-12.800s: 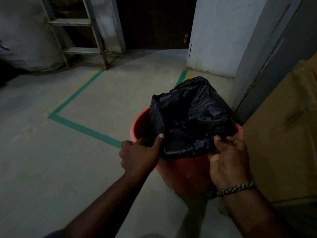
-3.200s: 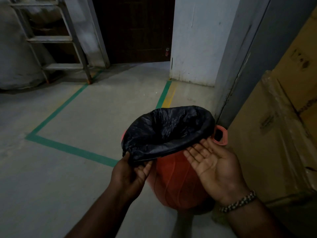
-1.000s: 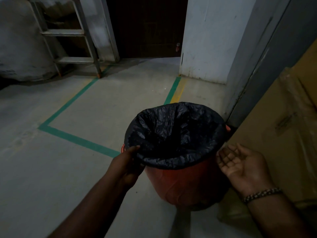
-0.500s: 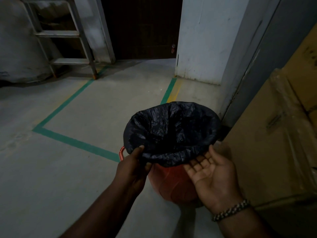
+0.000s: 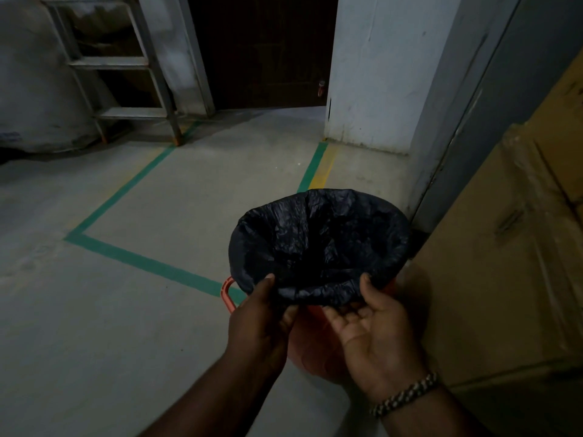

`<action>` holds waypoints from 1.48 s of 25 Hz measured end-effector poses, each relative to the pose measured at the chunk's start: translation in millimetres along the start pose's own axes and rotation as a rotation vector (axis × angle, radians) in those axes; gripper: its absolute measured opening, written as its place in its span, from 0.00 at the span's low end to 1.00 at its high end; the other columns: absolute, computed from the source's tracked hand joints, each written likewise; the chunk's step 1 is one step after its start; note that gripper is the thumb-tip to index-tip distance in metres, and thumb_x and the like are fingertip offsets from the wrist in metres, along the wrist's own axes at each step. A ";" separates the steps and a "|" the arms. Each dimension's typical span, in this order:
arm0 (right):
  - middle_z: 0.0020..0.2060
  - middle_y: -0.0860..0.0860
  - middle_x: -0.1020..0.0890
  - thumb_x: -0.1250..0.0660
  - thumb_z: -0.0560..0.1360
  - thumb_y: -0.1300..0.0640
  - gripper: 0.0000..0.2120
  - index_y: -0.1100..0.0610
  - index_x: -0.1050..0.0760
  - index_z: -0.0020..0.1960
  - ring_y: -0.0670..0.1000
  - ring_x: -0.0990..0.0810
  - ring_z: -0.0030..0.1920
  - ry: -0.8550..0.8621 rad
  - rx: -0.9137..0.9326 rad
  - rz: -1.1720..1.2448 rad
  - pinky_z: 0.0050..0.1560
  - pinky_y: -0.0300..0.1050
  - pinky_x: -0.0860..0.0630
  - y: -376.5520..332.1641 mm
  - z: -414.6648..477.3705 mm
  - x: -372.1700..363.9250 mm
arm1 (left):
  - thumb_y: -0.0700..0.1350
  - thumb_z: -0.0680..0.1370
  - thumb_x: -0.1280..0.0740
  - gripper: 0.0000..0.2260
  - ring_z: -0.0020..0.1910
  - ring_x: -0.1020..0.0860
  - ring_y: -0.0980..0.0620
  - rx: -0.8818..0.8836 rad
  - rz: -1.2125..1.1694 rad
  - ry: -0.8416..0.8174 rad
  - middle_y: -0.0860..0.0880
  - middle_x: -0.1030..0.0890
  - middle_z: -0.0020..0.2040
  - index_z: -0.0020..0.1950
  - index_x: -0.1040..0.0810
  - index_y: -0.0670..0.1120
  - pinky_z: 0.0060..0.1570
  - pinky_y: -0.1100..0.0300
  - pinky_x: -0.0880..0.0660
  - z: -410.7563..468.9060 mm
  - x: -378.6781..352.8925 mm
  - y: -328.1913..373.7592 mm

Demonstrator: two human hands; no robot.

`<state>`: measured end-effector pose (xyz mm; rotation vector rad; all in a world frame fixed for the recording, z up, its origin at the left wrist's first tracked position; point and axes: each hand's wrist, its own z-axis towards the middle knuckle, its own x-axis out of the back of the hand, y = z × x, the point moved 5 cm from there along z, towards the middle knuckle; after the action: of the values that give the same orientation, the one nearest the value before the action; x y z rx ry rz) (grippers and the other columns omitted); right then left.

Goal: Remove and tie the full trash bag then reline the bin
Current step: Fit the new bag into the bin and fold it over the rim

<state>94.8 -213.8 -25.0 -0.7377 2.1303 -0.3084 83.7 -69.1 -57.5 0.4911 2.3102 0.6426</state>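
Both hands, lower centre, pinching bag (image 5: 315, 241) fold over bin (image 5: 227, 295): left hand (image 5: 258, 323) as before; right hand (image 5: 375, 335), flat open half a second ago, thumb now clamped on.

Both hands pinch the near edge of the black liner (image 5: 318, 241) folded over the red bin (image 5: 228, 294). The left hand (image 5: 258, 323) and the right hand (image 5: 375, 335) sit close together.

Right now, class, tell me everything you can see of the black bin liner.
The black liner looks like thin, crinkled, slightly glossy plastic. It sits open inside the orange bin, sagging into a hollow, with its mouth folded outward over the rim. The left hand pinches the near fold, thumb on top. The right hand holds the fold alongside, thumb on it and fingers beneath. Its depths are too dark to read.
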 end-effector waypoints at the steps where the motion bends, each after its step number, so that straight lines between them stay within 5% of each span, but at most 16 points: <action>1: 0.60 0.60 0.18 0.34 0.82 0.57 0.17 0.59 0.26 0.70 0.60 0.19 0.60 0.018 0.010 -0.010 0.49 0.55 0.21 -2.3 2.8 1.3 | 0.43 0.82 0.34 0.08 0.39 0.13 0.49 0.007 0.033 -0.009 0.45 0.12 0.43 0.59 0.21 0.43 0.35 0.56 0.17 -1.8 0.2 1.1; 5: 0.56 0.56 0.18 0.34 0.82 0.55 0.18 0.57 0.26 0.71 0.56 0.18 0.56 0.073 0.039 -0.058 0.46 0.51 0.23 -14.1 11.5 6.7 | 0.52 0.83 0.36 0.14 0.40 0.14 0.39 0.011 0.209 -0.030 0.40 0.14 0.40 0.56 0.22 0.41 0.41 0.49 0.16 -2.8 3.6 7.1; 9: 0.60 0.57 0.18 0.33 0.82 0.56 0.18 0.57 0.25 0.70 0.58 0.18 0.59 0.106 0.055 -0.074 0.51 0.54 0.21 -35.3 18.4 13.8 | 0.56 0.80 0.32 0.19 0.29 0.24 0.46 0.006 0.310 0.079 0.40 0.24 0.34 0.51 0.23 0.38 0.38 0.52 0.21 5.7 18.7 14.8; 14: 0.57 0.56 0.17 0.34 0.82 0.59 0.12 0.58 0.23 0.65 0.57 0.18 0.54 0.103 0.041 -0.128 0.47 0.52 0.21 -56.3 23.4 16.7 | 0.60 0.76 0.29 0.23 0.47 0.17 0.44 0.108 0.369 0.011 0.45 0.16 0.49 0.61 0.19 0.44 0.41 0.54 0.22 25.3 24.1 28.6; 19: 0.57 0.56 0.16 0.35 0.82 0.59 0.10 0.58 0.22 0.63 0.57 0.17 0.55 0.121 0.060 -0.181 0.49 0.53 0.20 -71.2 30.7 23.6 | 0.43 0.78 0.28 0.11 0.35 0.21 0.46 0.044 0.397 0.080 0.44 0.22 0.38 0.55 0.21 0.36 0.38 0.54 0.22 27.0 23.0 38.5; 24: 0.59 0.56 0.17 0.36 0.83 0.58 0.10 0.57 0.21 0.62 0.58 0.17 0.57 0.131 0.073 -0.183 0.47 0.56 0.16 -86.9 38.6 33.5 | 0.37 0.79 0.32 0.04 0.39 0.19 0.41 -0.002 0.396 0.146 0.37 0.18 0.41 0.50 0.19 0.37 0.41 0.53 0.21 35.5 30.5 37.5; 28: 0.59 0.56 0.16 0.36 0.83 0.59 0.12 0.57 0.22 0.66 0.58 0.17 0.57 0.128 0.065 -0.208 0.39 0.52 0.14 -90.2 39.9 38.3 | 0.40 0.76 0.29 0.03 0.50 0.15 0.44 0.007 0.371 0.077 0.50 0.15 0.40 0.46 0.17 0.47 0.38 0.64 0.25 58.5 38.4 36.6; 32: 0.59 0.58 0.16 0.37 0.83 0.59 0.13 0.59 0.22 0.65 0.59 0.17 0.56 0.119 0.040 -0.234 0.36 0.54 0.15 -91.6 41.3 44.4 | 0.34 0.76 0.31 0.10 0.25 0.29 0.50 0.041 0.464 0.128 0.46 0.29 0.23 0.36 0.25 0.42 0.25 0.63 0.34 53.4 39.7 30.7; 34: 0.60 0.58 0.16 0.37 0.83 0.59 0.13 0.59 0.22 0.66 0.60 0.17 0.56 0.124 0.042 -0.251 0.42 0.56 0.16 -92.8 41.8 47.6 | 0.33 0.77 0.33 0.10 0.27 0.32 0.50 0.082 0.433 0.104 0.44 0.29 0.26 0.36 0.26 0.40 0.29 0.59 0.33 45.7 36.3 25.3; 37: 0.59 0.58 0.17 0.38 0.84 0.59 0.11 0.58 0.22 0.63 0.60 0.18 0.56 0.138 0.049 -0.292 0.46 0.59 0.21 -94.1 43.0 51.4 | 0.30 0.79 0.43 0.10 0.39 0.24 0.46 0.174 0.277 0.028 0.40 0.22 0.44 0.50 0.22 0.37 0.41 0.57 0.27 45.3 31.6 26.9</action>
<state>141.5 -318.2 -41.6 -1.0256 2.1331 -0.5800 97.7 -17.4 -87.7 0.9002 2.3569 0.5822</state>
